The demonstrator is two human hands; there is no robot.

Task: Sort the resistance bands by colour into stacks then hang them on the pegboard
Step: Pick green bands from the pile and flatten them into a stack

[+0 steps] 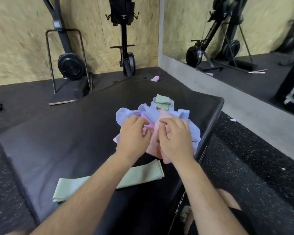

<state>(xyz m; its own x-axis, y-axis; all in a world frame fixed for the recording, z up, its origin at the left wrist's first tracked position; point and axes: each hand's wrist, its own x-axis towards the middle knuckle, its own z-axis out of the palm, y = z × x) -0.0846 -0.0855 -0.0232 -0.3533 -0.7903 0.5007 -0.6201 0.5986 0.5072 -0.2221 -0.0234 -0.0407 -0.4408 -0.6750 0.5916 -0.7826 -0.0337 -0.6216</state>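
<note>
Left hand (134, 134) fingers pinch a purple band (146, 118) atop the pile (153, 109); right hand (176, 139) fingers clutch the pink band (152, 148).

Gym, training room. Black speckled rubber floor (244, 167). Flywheel machine (70, 65) and second upright machine (126, 53) stand against chipboard wall (15, 39). Large wall mirror (270, 31) on right reflects such machines. Black padded mat (75, 124) carries heap of pastel resistance bands (153, 111). Lilac ridged foam roller (155, 78) on floor near corner.
</note>
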